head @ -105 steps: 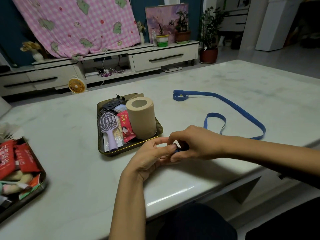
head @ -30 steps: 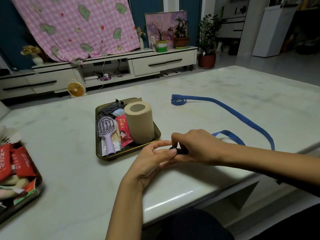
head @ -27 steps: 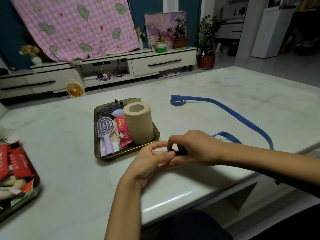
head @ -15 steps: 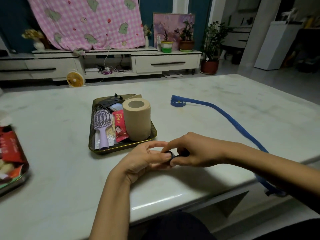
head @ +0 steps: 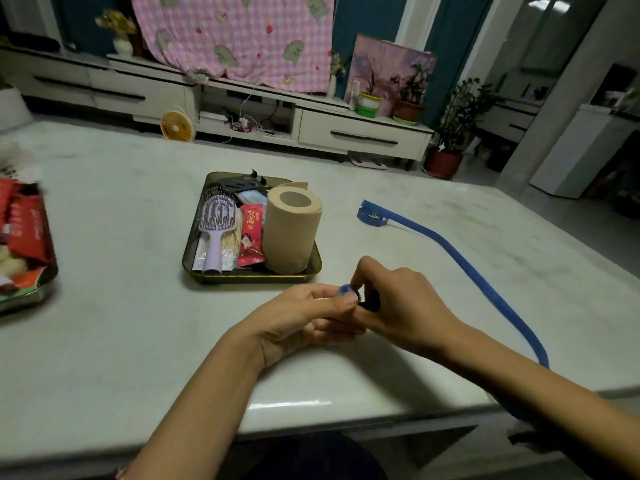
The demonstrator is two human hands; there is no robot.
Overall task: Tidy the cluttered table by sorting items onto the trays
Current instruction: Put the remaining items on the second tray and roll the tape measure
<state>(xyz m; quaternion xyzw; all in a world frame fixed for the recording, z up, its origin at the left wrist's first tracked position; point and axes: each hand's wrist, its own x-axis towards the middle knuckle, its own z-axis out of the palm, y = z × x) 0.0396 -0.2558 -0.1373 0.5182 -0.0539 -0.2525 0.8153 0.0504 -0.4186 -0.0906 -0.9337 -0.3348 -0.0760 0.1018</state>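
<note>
Blue fabric strap lay stretched diagonally from mid-table towards the near-right edge. We pinched its rolled end between our left hand and right hand, just before the gold metal tray on the pale marble table. A pink checked cloth hung behind.

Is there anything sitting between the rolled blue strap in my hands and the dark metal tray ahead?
Nothing visible: only bare tabletop lies between the rolled blue strap and the dark metal tray. The tan toilet paper roll fills the tray's nearest corner.
</note>
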